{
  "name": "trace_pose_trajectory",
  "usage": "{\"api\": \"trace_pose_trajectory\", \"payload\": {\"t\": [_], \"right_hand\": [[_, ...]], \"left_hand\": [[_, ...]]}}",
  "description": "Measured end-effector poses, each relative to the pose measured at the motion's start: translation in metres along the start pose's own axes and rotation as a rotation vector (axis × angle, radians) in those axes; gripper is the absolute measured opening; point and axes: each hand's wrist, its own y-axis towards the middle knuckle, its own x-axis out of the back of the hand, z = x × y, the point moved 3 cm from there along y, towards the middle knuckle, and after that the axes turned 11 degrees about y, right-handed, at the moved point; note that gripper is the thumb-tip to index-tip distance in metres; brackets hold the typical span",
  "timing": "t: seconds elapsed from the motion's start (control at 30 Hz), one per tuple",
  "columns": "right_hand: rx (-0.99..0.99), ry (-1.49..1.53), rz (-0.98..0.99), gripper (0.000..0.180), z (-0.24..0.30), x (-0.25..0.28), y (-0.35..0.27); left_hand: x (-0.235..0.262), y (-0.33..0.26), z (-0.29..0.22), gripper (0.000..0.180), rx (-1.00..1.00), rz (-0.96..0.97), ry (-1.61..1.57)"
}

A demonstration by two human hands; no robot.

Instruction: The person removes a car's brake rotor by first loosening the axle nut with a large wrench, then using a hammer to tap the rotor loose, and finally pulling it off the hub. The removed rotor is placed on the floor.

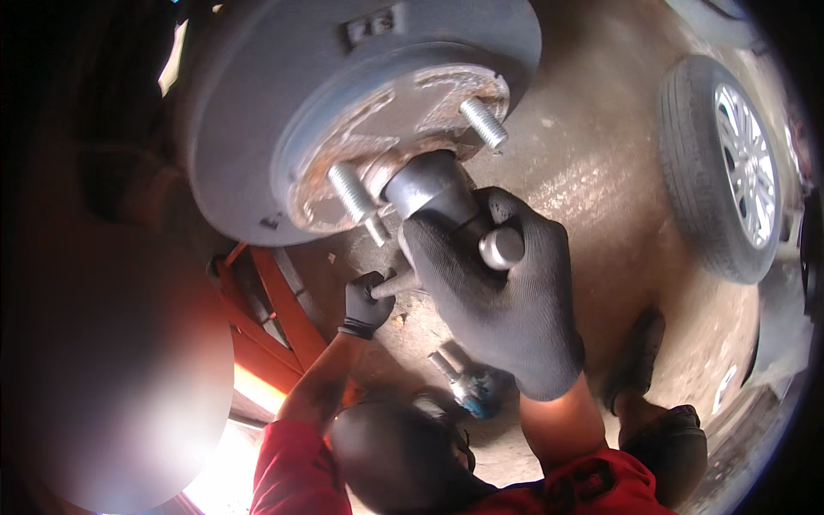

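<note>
A grey brake disc (240, 146) fills the upper part of the view, with rust round its hub and threaded wheel studs (485, 124) sticking out. Over the hub's centre sits a large metal socket (427, 189). My right hand (515, 309), in a dark glove, wraps round the outer end of the socket and its driver, whose round metal end (501, 248) shows between thumb and fingers. Lower and to the left, my left hand (366, 305), gloved too, is closed round the driver's bar handle (396, 284). Part of the bar is hidden behind my right hand.
A blue and silver power tool (470, 386) lies on the floor below my hands. Orange metal framework (279, 300) stands at left under the disc. A tyre on a silver rim (717, 172) stands at right. A blurred dark shape (112, 343) covers the left side.
</note>
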Motion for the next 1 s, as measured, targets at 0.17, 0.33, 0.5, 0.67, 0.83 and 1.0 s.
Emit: {"api": "trace_pose_trajectory", "payload": {"t": [0.17, 0.33, 0.5, 0.67, 0.83, 1.0], "right_hand": [[-0.210, 0.389, 0.045, 0.019, -0.010, -0.001, -0.002], [-0.190, 0.455, 0.022, 0.040, -0.017, 0.005, -0.006], [-0.306, 0.523, 0.119, 0.042, -0.011, -0.006, -0.015], [-0.216, 0.635, 0.118, 0.030, -0.016, -0.007, -0.013], [-0.147, 0.469, 0.120, 0.034, -0.020, 0.000, -0.009], [0.275, 0.282, 0.088, 0.026, -0.023, 0.000, -0.011]], "left_hand": [[0.026, -0.031, -0.019, 0.021, 0.156, -0.083, 0.020], [0.085, -0.040, -0.046, 0.021, 0.165, -0.173, 0.398], [0.122, 0.002, -0.122, 0.021, 0.128, -0.133, 0.417], [0.114, 0.045, -0.194, 0.020, 0.032, -0.131, 0.333], [0.131, 0.052, -0.240, 0.015, -0.065, 0.053, 0.485], [0.191, 0.066, -0.369, 0.016, -0.247, 0.127, 0.905]]}}
